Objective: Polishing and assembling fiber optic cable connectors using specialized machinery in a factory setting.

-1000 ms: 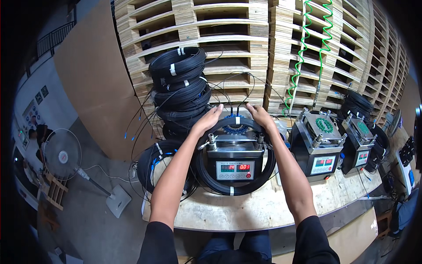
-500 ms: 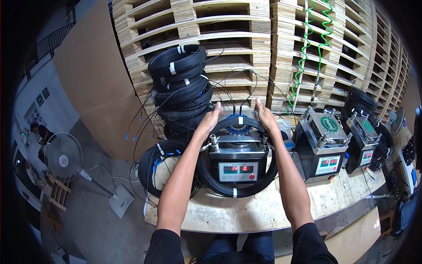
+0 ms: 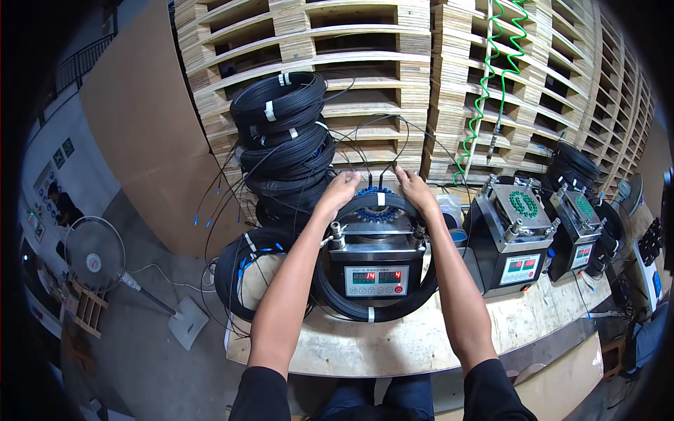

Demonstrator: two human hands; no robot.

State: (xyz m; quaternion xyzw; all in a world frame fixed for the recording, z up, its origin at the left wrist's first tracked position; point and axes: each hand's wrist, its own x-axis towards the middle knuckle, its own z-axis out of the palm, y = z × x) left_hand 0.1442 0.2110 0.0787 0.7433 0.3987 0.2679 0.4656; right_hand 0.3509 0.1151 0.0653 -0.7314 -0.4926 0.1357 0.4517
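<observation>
Both hands have drawn inward since half a second ago: the left grip (image 3: 342, 191) and the right grip (image 3: 417, 192) now stand closer together above the machine, and the right-hand red readout on its panel (image 3: 376, 281) has changed. Left fingers look loosely curled toward the middle; whether they pinch anything, I cannot tell. Right fingertips point inward near a thin black cable, and it is equally unclear whether they are touching it.

Below and between the two grips sits the black cable coil (image 3: 401, 309), a thick ring of many neat, dark, slightly glossy turns, bound with a white band at its top and another at its bottom. It hangs around the front of the machine (image 3: 378, 248), a black box with a steel top and corner posts. Between the grips, two slim black connectors (image 3: 371, 182) stand upright at the far side of a blue toothed ring (image 3: 377, 217), thin cables arching up from them.

Left of the left grip rises a stack of similar coils (image 3: 284, 165); nearer the person, a loose coil with blue tips (image 3: 228, 281) lies on the pale wooden surface (image 3: 351, 347). Right of the right grip stand two more machines (image 3: 518, 231) with green rings. Beyond both grips are stacked wooden pallets (image 3: 414, 105).
</observation>
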